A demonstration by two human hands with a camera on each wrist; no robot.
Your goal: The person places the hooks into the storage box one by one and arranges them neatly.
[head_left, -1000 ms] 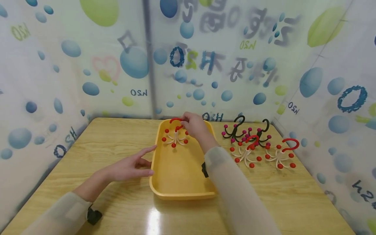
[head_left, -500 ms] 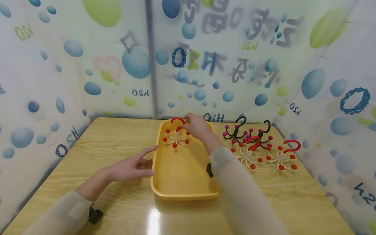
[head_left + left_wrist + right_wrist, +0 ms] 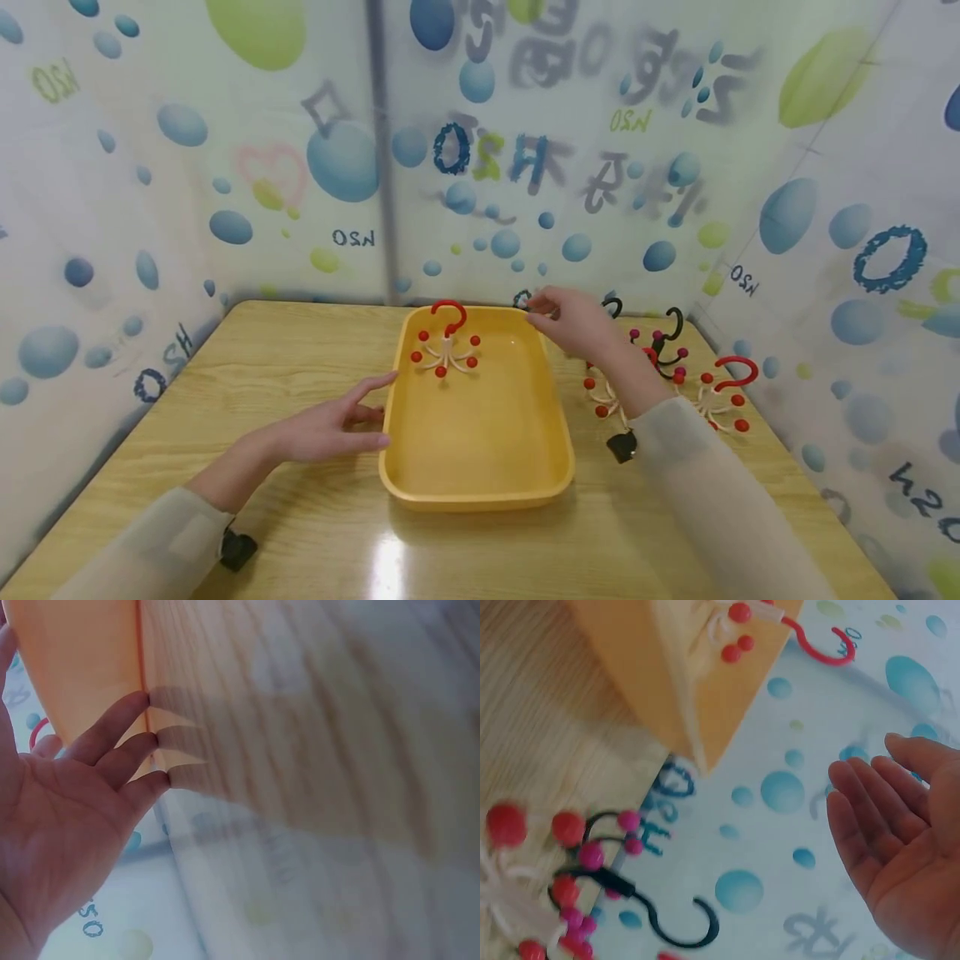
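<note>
A yellow-orange tray [image 3: 480, 442] lies in front of me. In its far left part sits a white hook hanger [image 3: 447, 345] with a red hook and red ball-tipped arms. My left hand [image 3: 318, 429] rests its extended fingers against the tray's left side; the left wrist view shows those fingertips [image 3: 142, 742] by its wall. My right hand [image 3: 577, 325] hovers by the far right corner of the tray, holding nothing, its fingers loosely bent. Beyond it are a black hanger [image 3: 658, 342] with pink balls and a white-and-red hanger [image 3: 708, 400]. My right arm partly hides this group.
The wooden table [image 3: 300, 525] ends at a backdrop [image 3: 330, 225] printed with blue and green drops, which also rises on both sides. More hangers, one white-and-red [image 3: 607, 400] and one black [image 3: 613, 306], lie right of the tray, partly behind my right arm.
My right hand has let go of the hanger in the tray and moved right, past the tray's far right corner. The hanger stays in the tray; my left hand has kept its place.
</note>
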